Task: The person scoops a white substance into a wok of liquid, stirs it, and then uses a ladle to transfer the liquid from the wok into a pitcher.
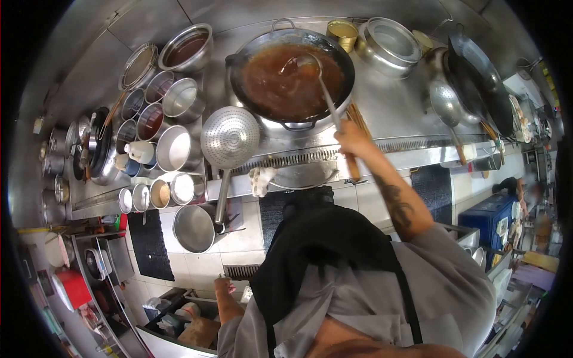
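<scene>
While the right hand (352, 140) is closed around the ladle (326, 89), the ladle's bowl lies well ahead of the fingers and a little to the left, dipped in the brown sauce (280, 77) in the right half of the wok (292, 37). The handle slopes from there over the wok's near right rim, down to the grip, so the hand itself is outside the wok, above the front part of the bench (394, 107). A wooden handle end (353, 169) shows below the palm, and a bundle of thin sticks (359, 117) lies just beside the hand, between it and the wok.

The left hand (224, 286) hangs low, well apart from the ladle and below the front edge of the bench; it is too small to tell whether its fingers are curled or hold anything.

Left of the wok, a strainer (230, 137) lies with its handle pointing towards the person, its end near a pot (194, 228). A crumpled cloth (261, 181) is on the front edge, between strainer and apron (334, 232). Beyond the wok, to the right, stands a tin (342, 34); farther right, a skimmer (446, 102) slopes towards the edge.
</scene>
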Demonstrator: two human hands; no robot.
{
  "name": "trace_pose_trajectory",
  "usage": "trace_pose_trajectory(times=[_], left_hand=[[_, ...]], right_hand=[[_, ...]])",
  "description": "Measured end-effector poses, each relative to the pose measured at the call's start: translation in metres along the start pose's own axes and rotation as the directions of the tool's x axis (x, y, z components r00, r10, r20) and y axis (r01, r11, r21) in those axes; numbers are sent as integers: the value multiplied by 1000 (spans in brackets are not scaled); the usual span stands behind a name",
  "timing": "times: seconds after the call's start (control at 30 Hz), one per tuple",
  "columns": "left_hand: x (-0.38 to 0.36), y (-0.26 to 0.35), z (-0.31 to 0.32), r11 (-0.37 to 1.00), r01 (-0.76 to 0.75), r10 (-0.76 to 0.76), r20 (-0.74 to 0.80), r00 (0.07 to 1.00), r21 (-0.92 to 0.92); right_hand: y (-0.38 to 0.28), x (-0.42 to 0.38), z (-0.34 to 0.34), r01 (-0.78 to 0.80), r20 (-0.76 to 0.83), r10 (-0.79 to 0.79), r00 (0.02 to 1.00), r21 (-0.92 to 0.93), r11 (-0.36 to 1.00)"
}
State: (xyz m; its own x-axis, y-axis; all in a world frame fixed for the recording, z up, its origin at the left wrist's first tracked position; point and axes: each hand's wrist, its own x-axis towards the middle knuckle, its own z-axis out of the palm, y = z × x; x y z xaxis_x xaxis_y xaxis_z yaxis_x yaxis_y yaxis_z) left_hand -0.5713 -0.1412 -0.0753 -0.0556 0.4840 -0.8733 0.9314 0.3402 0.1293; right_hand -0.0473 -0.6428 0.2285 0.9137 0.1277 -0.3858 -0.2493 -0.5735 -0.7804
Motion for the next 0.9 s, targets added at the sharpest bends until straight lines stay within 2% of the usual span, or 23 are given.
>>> trace_pose_trajectory(times=[0.03,0.07,0.13,0.2,0.27,0.3,0.37,0.4,0.43,0.53,0.63,0.67,0.73,0.77,0.8,0.87,0.9], left_hand=[[11,3,4,1000,-5,5,31,999,18],[17,5,3,999,-8,6,59,998,39],[-11,31,3,994,1,-7,59,998,110],[-19,46,6,989,3,-14,75,997,145],[33,29,1,990,0,-14,98,995,141],[34,31,-2,991,-17,3,106,994,133],[30,35,-5,992,-49,35,120,992,112],[31,36,-3,993,-19,7,108,994,117],[32,38,-1,993,8,-20,95,995,121],[36,42,2,990,35,-47,86,995,138],[37,36,0,991,-11,-2,95,995,132],[37,34,0,991,-35,23,99,995,126],[42,37,-9,1000,9,-12,202,979,16],[44,37,-13,999,37,-26,254,967,-38],[30,44,-14,1000,5,-1,223,975,-20],[-13,67,-15,998,-62,59,162,985,13],[-17,69,-17,998,-56,62,169,984,-38]], right_hand=[[14,7,22,104,23,-111,993,208,973],[16,10,36,-107,99,77,992,344,933],[14,-6,17,-312,299,166,940,551,774],[41,-17,-27,-395,405,53,913,841,369],[37,-22,-75,-457,524,38,851,703,545],[37,-22,-84,-405,484,96,870,590,698],[21,-26,-63,-153,180,107,978,265,952],[16,-28,-54,-54,30,52,998,47,997],[26,-18,-36,4,-71,-10,997,-72,997],[24,-34,4,-9,-158,-14,987,-145,989],[19,-54,20,-66,-2,69,998,212,975],[15,-54,17,-128,69,112,991,316,940],[3,-51,7,-263,224,171,960,495,828],[-7,-51,-6,-287,247,164,955,630,722],[4,-36,-23,-414,476,-132,869,848,331],[-17,-29,-48,-664,646,-211,733,747,-20],[-24,-31,-51,-618,618,-175,766,784,62]])
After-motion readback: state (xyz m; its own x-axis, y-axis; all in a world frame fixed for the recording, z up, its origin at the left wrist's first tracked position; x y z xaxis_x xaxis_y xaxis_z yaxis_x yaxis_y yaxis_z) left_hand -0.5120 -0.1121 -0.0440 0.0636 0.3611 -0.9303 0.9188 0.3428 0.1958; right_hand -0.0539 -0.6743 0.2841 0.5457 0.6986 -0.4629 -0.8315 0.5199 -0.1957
